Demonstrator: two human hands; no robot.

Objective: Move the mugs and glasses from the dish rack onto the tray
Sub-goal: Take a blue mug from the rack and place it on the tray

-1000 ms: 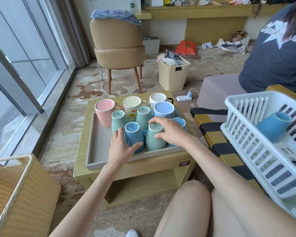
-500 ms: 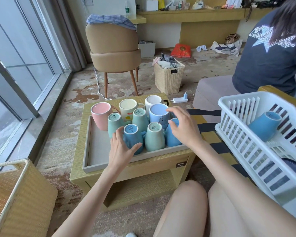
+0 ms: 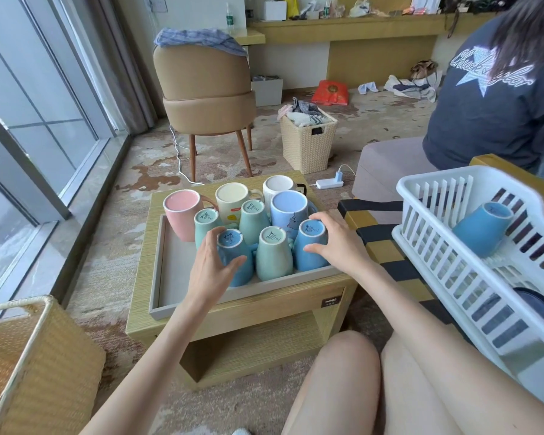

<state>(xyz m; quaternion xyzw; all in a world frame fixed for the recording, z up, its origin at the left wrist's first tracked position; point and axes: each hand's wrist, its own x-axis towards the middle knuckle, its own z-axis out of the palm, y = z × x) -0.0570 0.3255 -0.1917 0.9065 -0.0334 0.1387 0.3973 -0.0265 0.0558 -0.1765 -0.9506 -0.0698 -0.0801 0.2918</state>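
A grey tray (image 3: 170,284) on a low wooden table (image 3: 245,312) carries several upturned mugs in pink, cream, white, green and blue. My left hand (image 3: 209,268) grips the front-left blue mug (image 3: 234,262), thumb on its near side. My right hand (image 3: 336,243) curls round the front-right blue mug (image 3: 310,246). Between them stands a green mug (image 3: 274,254). The white dish rack (image 3: 471,259) at the right holds one blue mug (image 3: 482,229) lying on its side and a dark round item (image 3: 534,304) lower down.
A person in a dark T-shirt (image 3: 496,98) sits at the far right on a grey seat. A striped yellow-and-black surface (image 3: 377,237) lies under the rack. A wicker basket (image 3: 29,365) stands at the near left. A tan chair (image 3: 206,86) and a laundry basket (image 3: 307,142) stand behind the table.
My right hand moved from the green mug's top rightward onto the front-right blue mug and curled round it. My left hand stayed on the front-left blue mug.
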